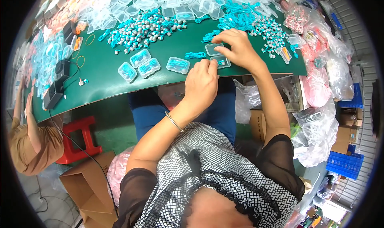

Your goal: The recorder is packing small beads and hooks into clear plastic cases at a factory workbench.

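My left hand [201, 84] rests curled at the green table's [104, 86] near edge, its fingertips against an open clear plastic case [221, 62] with something teal inside. My right hand [240, 48] arches over the case's raised lid [213, 49]. Its fingertips pinch down at a teal corded earplug strand [209, 36] beside a heap of them [264, 28]. A loose teal cord [195, 55] lies just left of the case. Several shut cases with teal earplugs inside [149, 67] sit further left.
Another heap of teal earplugs [144, 30] and a mound of empty clear cases [172, 2] fill the far side. Black devices [54, 96] lie at left, where another person [32, 140] sits. Below are a red stool [78, 140] and cardboard boxes [92, 188]. Stuffed plastic bags [320, 132] crowd the right.
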Demonstrator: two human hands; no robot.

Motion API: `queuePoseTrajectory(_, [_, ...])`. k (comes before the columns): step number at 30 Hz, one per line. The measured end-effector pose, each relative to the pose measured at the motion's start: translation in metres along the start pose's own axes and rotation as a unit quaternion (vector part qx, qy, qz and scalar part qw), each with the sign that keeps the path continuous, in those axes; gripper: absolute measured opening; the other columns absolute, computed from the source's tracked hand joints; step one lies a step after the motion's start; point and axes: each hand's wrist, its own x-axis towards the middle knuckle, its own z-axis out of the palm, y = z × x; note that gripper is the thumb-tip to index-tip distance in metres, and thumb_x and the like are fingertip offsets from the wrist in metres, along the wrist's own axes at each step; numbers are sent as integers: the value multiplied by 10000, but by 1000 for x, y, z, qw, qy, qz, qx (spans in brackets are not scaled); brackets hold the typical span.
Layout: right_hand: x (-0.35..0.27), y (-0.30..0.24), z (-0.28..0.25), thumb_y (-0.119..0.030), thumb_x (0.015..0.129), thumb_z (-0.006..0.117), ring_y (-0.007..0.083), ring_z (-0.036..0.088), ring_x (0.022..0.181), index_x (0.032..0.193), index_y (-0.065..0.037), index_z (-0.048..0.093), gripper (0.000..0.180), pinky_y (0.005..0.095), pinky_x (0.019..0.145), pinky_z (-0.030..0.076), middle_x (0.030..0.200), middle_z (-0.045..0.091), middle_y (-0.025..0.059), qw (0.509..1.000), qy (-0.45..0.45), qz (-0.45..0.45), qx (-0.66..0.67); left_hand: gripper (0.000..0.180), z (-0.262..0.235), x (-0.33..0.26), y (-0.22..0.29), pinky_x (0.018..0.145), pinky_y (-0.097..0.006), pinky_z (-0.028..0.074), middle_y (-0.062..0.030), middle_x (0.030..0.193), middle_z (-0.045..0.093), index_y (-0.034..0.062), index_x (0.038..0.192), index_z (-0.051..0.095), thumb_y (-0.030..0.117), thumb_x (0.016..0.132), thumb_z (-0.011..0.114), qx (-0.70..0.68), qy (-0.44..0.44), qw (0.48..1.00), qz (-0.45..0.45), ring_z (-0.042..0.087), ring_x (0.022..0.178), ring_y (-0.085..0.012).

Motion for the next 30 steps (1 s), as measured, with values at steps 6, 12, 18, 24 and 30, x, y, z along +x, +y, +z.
queuePoseTrajectory(6, [29,-24,23,-206,747,769,200,580,907,935,-150,732,200,405,918,336,894,661,9,984,-158,-58,-55,476,-1,-4,2,819,-408,479,-174,1018,550,-59,1215,527,38,780,693,8,-15,1000,8,559,924,-326])
queuePoseTrajectory(12, [34,-17,25,-144,745,744,209,631,774,871,-95,692,144,367,766,444,810,676,25,991,-118,-43,34,483,-1,-4,-3,802,-423,490,-188,1036,552,-58,1230,519,26,784,686,-15,-2,1000,17,572,916,-349])
queuePoseTrajectory(18, [-6,14,-22,-89,752,733,227,643,755,888,-42,678,154,333,682,494,808,669,58,990,-49,33,126,542,-4,10,-2,790,-448,525,-224,1140,524,-53,1291,492,49,804,706,-70,17,997,-35,602,970,-409])
queuePoseTrajectory(24, [-16,5,-17,-106,772,736,203,620,896,887,-88,690,125,367,893,390,876,671,20,992,-113,-21,59,576,-7,23,1,754,-449,531,-214,1114,534,-50,1289,498,91,785,737,-46,-32,994,-90,623,935,-400])
queuePoseTrajectory(30, [-19,-2,-11,-125,787,722,222,598,931,921,-100,690,140,381,898,383,909,654,18,993,-98,-55,-26,499,-4,25,-4,746,-446,533,-189,1085,560,-33,1222,549,122,789,741,-33,-57,995,-80,635,908,-386])
